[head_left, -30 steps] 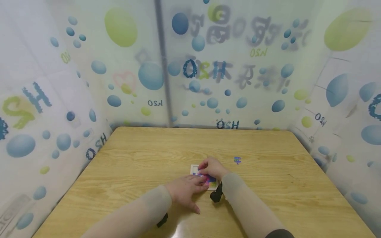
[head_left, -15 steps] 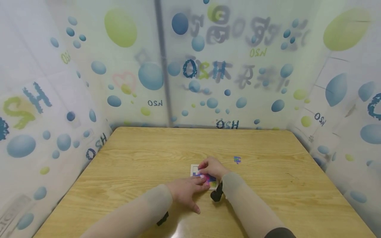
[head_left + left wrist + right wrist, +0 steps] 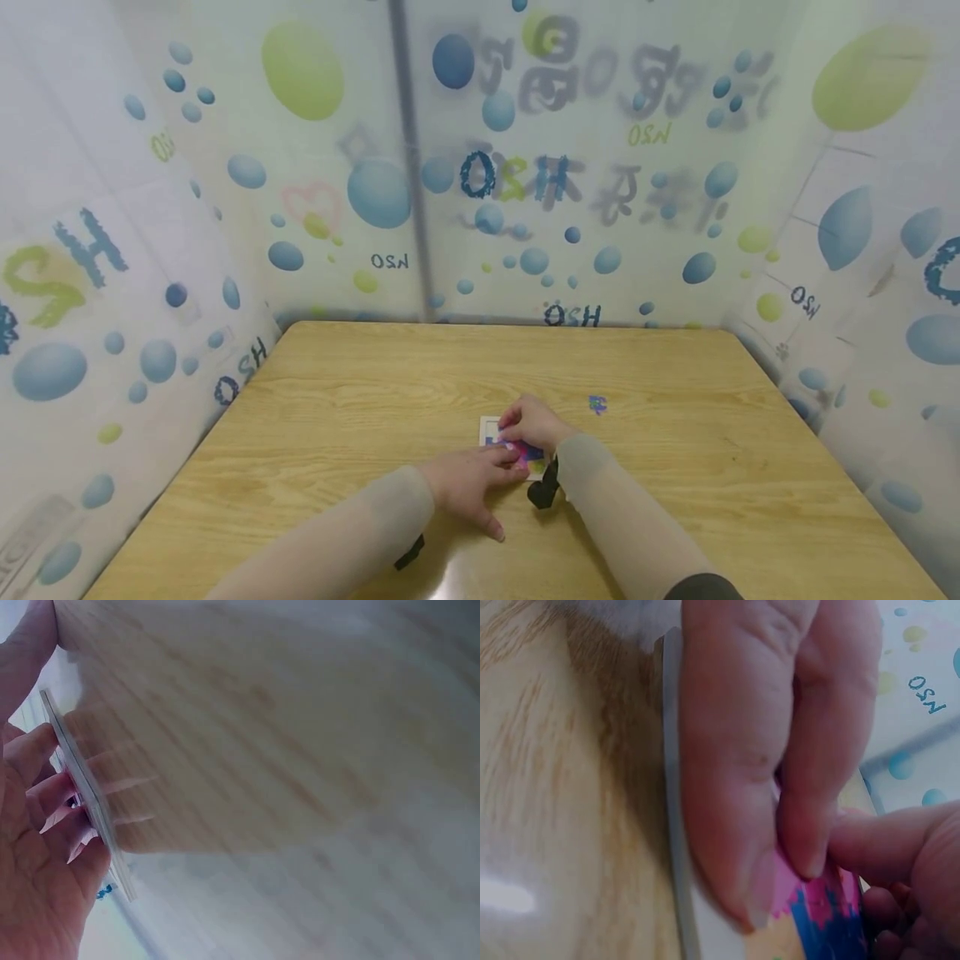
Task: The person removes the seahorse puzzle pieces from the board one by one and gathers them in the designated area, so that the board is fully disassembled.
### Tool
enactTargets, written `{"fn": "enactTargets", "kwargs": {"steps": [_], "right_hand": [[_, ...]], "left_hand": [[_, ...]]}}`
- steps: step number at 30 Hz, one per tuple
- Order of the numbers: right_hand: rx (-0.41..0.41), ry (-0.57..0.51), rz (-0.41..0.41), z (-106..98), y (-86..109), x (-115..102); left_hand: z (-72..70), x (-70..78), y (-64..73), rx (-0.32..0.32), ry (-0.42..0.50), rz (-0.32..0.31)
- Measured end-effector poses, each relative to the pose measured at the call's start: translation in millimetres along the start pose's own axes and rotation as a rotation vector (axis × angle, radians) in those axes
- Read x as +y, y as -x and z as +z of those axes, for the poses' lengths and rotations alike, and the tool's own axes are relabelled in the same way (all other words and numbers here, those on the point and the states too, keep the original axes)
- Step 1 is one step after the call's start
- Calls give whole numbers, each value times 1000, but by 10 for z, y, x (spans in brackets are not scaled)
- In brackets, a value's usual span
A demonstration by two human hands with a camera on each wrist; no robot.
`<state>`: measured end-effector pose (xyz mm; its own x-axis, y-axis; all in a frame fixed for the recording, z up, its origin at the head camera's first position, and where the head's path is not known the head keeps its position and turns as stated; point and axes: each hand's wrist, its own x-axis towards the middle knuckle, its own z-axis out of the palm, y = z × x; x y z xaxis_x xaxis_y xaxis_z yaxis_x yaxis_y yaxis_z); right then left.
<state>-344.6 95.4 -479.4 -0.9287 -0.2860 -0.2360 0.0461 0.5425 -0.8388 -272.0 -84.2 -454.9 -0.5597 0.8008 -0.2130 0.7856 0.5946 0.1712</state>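
Note:
A small jigsaw puzzle in a white frame lies on the table, printed in pink and blue. My left hand rests on its near left part with fingers extended and the thumb on the table. In the right wrist view, two fingers of the left hand lie across the pink and blue print. Over the puzzle's far side, my right hand has thumb and finger together, with a bit of blue puzzle piece at their tips, mostly hidden. The left wrist view shows the frame's edge against the left fingers.
One loose purple-blue puzzle piece lies on the wooden table, to the right of and beyond the puzzle. A patterned curtain closes in the table's back and sides.
Both hands stay at the puzzle with hardly any movement. The loose piece lies where it was.

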Motion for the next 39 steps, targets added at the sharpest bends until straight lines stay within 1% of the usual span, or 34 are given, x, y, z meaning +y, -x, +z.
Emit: {"fn": "enactTargets", "kwargs": {"steps": [2, 9, 17, 31, 35, 39], "right_hand": [[-5, 6, -7, 4, -5, 4], [4, -23, 25, 12, -21, 16], [-6, -37, 27, 15, 5, -4], [2, 22, 39, 20, -3, -50], [5, 17, 63, 18, -1, -66], [6, 2, 49, 19, -8, -46]], "left_hand": [[-2, 2, -4, -3, 2, 1], [-12, -1, -4, 2, 7, -1], [-18, 18, -9, -8, 20, -18], [-14, 35, -14, -4, 23, -32], [-14, 34, -9, -5, 26, -34], [-17, 29, -3, -5, 25, -30]]}}
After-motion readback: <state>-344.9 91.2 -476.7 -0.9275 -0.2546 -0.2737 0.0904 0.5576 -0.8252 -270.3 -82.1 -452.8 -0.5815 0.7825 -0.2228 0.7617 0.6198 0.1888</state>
